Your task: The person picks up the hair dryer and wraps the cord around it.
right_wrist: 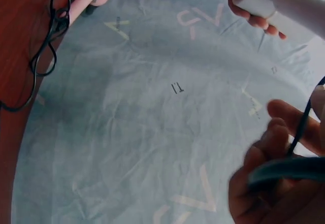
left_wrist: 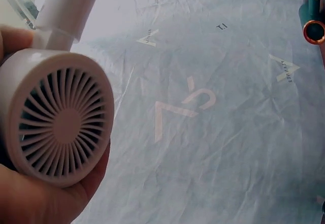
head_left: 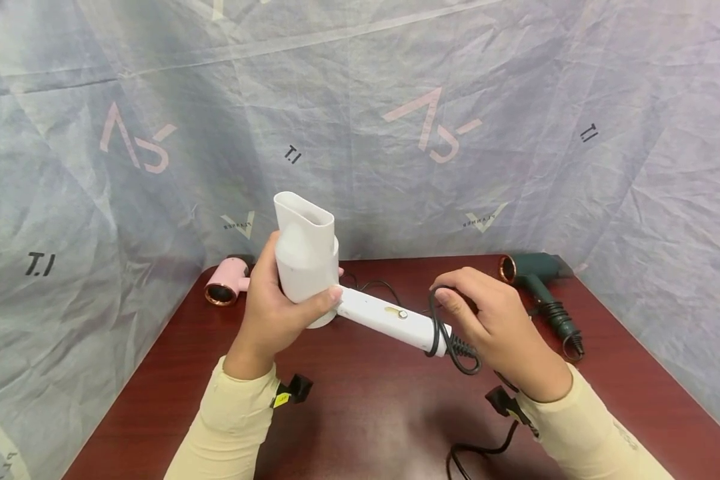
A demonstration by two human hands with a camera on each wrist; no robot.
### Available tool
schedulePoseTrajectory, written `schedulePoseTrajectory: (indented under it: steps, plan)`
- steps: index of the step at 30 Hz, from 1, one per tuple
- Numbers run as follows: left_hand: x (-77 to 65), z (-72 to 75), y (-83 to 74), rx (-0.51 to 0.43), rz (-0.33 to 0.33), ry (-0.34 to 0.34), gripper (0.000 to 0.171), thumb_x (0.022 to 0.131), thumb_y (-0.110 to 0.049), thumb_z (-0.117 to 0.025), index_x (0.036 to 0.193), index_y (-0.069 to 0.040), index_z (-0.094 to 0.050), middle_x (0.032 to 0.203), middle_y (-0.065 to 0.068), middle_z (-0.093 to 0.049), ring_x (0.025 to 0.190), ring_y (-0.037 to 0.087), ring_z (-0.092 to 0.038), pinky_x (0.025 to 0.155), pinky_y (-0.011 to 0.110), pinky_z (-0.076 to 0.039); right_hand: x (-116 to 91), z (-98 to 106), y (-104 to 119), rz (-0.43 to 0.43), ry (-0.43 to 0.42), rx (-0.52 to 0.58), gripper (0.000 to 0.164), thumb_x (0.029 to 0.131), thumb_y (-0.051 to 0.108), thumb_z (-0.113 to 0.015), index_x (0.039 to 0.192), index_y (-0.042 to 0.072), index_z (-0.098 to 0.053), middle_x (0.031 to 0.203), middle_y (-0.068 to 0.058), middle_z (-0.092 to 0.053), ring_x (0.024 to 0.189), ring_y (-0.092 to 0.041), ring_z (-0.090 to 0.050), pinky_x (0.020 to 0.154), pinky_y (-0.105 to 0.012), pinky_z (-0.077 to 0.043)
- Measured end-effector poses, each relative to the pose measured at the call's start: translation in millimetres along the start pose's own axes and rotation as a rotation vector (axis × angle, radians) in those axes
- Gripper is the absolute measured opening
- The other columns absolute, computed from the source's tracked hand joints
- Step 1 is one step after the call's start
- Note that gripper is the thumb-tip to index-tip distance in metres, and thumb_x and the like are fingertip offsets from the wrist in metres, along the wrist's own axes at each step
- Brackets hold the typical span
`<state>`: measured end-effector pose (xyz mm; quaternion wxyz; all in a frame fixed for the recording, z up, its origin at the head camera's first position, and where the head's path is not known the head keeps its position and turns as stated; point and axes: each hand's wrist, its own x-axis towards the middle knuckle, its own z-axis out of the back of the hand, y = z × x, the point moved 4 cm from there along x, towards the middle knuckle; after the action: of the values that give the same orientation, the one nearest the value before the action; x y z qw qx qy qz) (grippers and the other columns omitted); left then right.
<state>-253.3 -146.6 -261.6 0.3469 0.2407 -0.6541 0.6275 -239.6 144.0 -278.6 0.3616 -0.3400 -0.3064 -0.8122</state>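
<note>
A white hair dryer [head_left: 306, 267] is held above the table by my left hand [head_left: 270, 307], which grips it round the barrel, thumb near the handle joint. Its flattened nozzle points up, and the handle slants down to the right with a small switch on it. In the left wrist view the round vented grille [left_wrist: 67, 125] faces the camera. My right hand [head_left: 492, 313] pinches the dark power cord [head_left: 435, 313] by the handle's end, where a loop of it passes round the handle. The right wrist view shows the cord across curled fingers [right_wrist: 254, 158].
A pink hair dryer [head_left: 227, 280] lies at the back left of the dark red table [head_left: 348, 413]. At the back right lies a dark green hair dryer [head_left: 537, 270], its cord wound at the handle. Grey printed sheeting [head_left: 348, 100] hangs behind and at both sides.
</note>
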Motion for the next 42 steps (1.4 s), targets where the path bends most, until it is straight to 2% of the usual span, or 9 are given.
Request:
schedulePoseTrajectory:
  steps: [6,13,18,22,25,29,34,38,42]
  plan:
    - [2.1,1.9,0.5,-0.043,-0.037,-0.058,0.066,0.074,0.011,-0.077,0.133,-0.003,-0.05,0.117,0.016,-0.062,0.089,0.036,-0.074,0.082,0.046,-0.063,-1.9,-13.3,0.8,-0.029,0.093,0.014,0.02,0.103,0.011,-0.063,0.114,0.026,-0.068,0.101,0.017,-0.063,0.085,-0.001,-0.058,0.077,-0.017,-0.047]
    - [2.0,6.9,4.1,0.007,-0.055,-0.162,0.068,0.076,0.007,-0.079,0.137,-0.006,-0.051,0.115,0.015,-0.063,0.089,0.036,-0.074,0.082,0.041,-0.063,-10.4,-29.4,-2.7,-0.201,0.215,0.035,0.019,0.107,0.028,-0.057,0.125,0.031,-0.065,0.097,0.015,-0.066,0.082,-0.002,-0.057,0.073,-0.025,-0.05]
    - [2.1,10.3,5.4,0.01,-0.052,-0.24,0.066,0.077,0.008,-0.08,0.136,-0.006,-0.053,0.113,0.016,-0.064,0.089,0.033,-0.074,0.082,0.04,-0.062,-10.7,-40.2,3.7,-0.124,0.29,-0.039,0.015,0.106,0.027,-0.06,0.121,0.027,-0.062,0.108,0.017,-0.066,0.093,0.003,-0.061,0.079,-0.026,-0.054]
    - [2.5,13.1,4.8,0.045,-0.04,-0.286,0.065,0.076,0.006,-0.081,0.134,-0.008,-0.055,0.112,0.014,-0.064,0.09,0.031,-0.072,0.084,0.039,-0.061,-12.9,-45.2,7.6,-0.114,0.327,-0.088,0.009,0.105,0.024,-0.062,0.113,0.022,-0.058,0.093,0.018,-0.063,0.072,0.002,-0.054,0.064,-0.021,-0.047]
    - [3.0,15.0,3.5,0.101,-0.04,-0.315,0.065,0.076,0.003,-0.083,0.134,-0.01,-0.057,0.112,0.012,-0.065,0.093,0.029,-0.07,0.086,0.036,-0.059,-13.5,-46.4,9.8,-0.131,0.341,-0.123,0.01,0.104,0.024,-0.063,0.111,0.021,-0.057,0.091,0.018,-0.064,0.066,0.003,-0.052,0.061,-0.02,-0.045]
    - [3.4,18.0,2.5,0.179,-0.048,-0.36,0.065,0.075,-0.001,-0.085,0.133,-0.009,-0.057,0.113,0.008,-0.066,0.098,0.027,-0.065,0.087,0.033,-0.055,-14.0,-46.5,13.1,-0.157,0.353,-0.178,0.012,0.103,0.026,-0.065,0.11,0.02,-0.058,0.091,0.017,-0.068,0.065,0.004,-0.053,0.06,-0.02,-0.045]
    - [2.9,20.5,1.1,0.226,-0.047,-0.422,0.066,0.074,-0.004,-0.086,0.132,-0.009,-0.056,0.11,0.005,-0.066,0.097,0.024,-0.064,0.084,0.03,-0.054,-15.7,-44.1,19.8,-0.135,0.356,-0.238,0.018,0.099,0.026,-0.07,0.113,0.018,-0.061,0.084,0.018,-0.066,0.066,0.005,-0.056,0.06,-0.021,-0.048]
    - [3.2,23.4,2.2,0.208,-0.038,-0.466,0.067,0.075,-0.004,-0.086,0.134,-0.009,-0.054,0.113,0.005,-0.065,0.098,0.024,-0.063,0.085,0.031,-0.054,-19.1,-42.8,26.1,-0.104,0.375,-0.251,0.017,0.097,0.028,-0.073,0.095,0.022,-0.057,0.069,0.02,-0.051,0.06,0.006,-0.047,0.055,-0.02,-0.043]
    - [4.0,32.4,4.9,0.164,-0.034,-0.534,0.068,0.076,-0.003,-0.086,0.135,-0.011,-0.053,0.115,0.006,-0.063,0.099,0.026,-0.063,0.08,0.029,-0.058,-21.3,-43.5,36.6,-0.028,0.367,-0.216,0.027,0.099,0.027,-0.071,0.083,0.025,-0.049,0.063,0.019,-0.031,0.056,0.005,-0.031,0.052,-0.016,-0.031]
